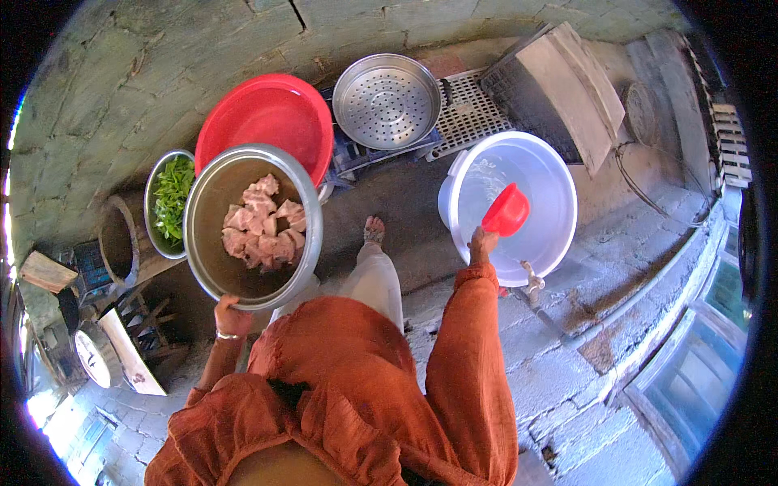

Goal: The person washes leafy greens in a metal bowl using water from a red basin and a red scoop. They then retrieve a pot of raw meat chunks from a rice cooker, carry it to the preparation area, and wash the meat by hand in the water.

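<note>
My left hand grips the near rim of a wide metal pot. Chunks of raw meat lie on the pot's bottom. Out to the right, my right hand holds a red plastic scoop by its handle. The scoop is over a large white plastic tub, which has water in it. Whether the scoop touches the water or carries any, I cannot tell. A metal tap shows at the tub's near rim.
Behind the pot sits a red plastic basin. Green leaves fill a metal bowl at its left. A perforated steamer tray rests at the back, beside a white plastic grate. Wooden boards lean farther right.
</note>
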The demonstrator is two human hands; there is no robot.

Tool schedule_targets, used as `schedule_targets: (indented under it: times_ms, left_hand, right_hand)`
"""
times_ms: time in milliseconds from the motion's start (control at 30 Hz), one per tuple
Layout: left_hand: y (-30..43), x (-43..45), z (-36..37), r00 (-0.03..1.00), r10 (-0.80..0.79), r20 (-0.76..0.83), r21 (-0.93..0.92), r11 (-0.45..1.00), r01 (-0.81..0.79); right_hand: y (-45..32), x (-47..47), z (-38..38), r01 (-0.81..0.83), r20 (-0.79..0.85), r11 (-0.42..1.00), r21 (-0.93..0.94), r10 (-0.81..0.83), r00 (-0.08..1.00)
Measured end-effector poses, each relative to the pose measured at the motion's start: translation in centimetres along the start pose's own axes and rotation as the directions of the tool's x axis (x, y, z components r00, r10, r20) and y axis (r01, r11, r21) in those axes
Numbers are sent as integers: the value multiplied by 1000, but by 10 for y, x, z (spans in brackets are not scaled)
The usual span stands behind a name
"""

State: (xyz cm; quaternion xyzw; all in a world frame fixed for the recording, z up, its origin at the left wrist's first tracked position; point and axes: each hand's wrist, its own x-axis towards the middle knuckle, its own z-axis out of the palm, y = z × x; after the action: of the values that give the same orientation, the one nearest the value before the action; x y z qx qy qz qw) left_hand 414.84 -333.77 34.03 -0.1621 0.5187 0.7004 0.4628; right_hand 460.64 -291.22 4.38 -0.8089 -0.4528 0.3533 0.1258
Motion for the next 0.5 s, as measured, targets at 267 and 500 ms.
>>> schedule_targets:
  times_ms: [267,500]
  left_hand:
    - [0,-12,32,998,38,-46,74,997,-35]
    - [-3,-11,56,991,8,-137,93,996,5]
  right_hand:
    - [5,36,49,-479,261,819,316,411,874]
    - [-3,78,83,-694,679,144,705,145,720]
